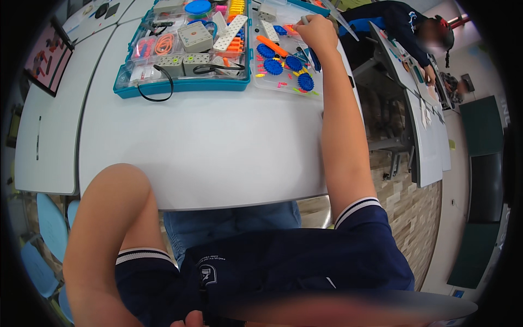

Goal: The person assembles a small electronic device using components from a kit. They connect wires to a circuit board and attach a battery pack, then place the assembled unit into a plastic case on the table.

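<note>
My right arm reaches to the far right of the white table. My right hand (318,34) is over a clear tray (262,83) of loose parts, its fingers pinched together around a small greyish piece (304,20) whose kind I cannot make out. Near it in the tray lie an orange bar (272,46), blue gear wheels (273,66), small coloured pegs and a white perforated beam (269,31). My left arm is bent back toward me. Only a few fingertips of my left hand (189,320) show at the lower edge, close to my chest; the rest is hidden.
A teal-edged kit box (182,86) holds grey blocks (195,38), orange cords, a black cable and perforated beams. A screen (49,57) stands on the left table. At the right, another person (400,27) leans over a second table (427,141). Blue chairs (52,223) stand lower left.
</note>
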Motion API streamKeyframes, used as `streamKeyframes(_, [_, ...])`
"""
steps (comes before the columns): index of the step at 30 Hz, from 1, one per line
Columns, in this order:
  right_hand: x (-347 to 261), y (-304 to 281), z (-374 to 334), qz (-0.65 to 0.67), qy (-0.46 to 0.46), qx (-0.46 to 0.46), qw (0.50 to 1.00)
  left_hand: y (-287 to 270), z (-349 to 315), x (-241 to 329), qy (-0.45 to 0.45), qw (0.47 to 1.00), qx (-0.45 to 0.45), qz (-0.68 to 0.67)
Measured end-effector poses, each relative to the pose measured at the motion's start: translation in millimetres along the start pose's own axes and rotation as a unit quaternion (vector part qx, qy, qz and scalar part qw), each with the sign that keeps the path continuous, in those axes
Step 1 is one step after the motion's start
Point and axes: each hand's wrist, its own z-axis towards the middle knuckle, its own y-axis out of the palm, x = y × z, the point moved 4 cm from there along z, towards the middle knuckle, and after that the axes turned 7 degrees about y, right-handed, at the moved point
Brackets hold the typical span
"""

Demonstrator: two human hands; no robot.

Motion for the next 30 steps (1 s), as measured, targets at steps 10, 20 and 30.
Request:
streamKeyframes(10, [-11,19,-1,-0.076,-0.033,0.021,0.996,19,-11,4,0.005,1.000,-0.004,0.004])
streamKeyframes(20, [9,2,0,0.145,0.004,-0.034,0.989,24,-12,3,0.019,1.000,0.001,0.015])
streamKeyframes(30, [25,7,11,0.288,0.013,-0.066,0.955,14,-13,-1,0.033,0.999,0.006,0.022])
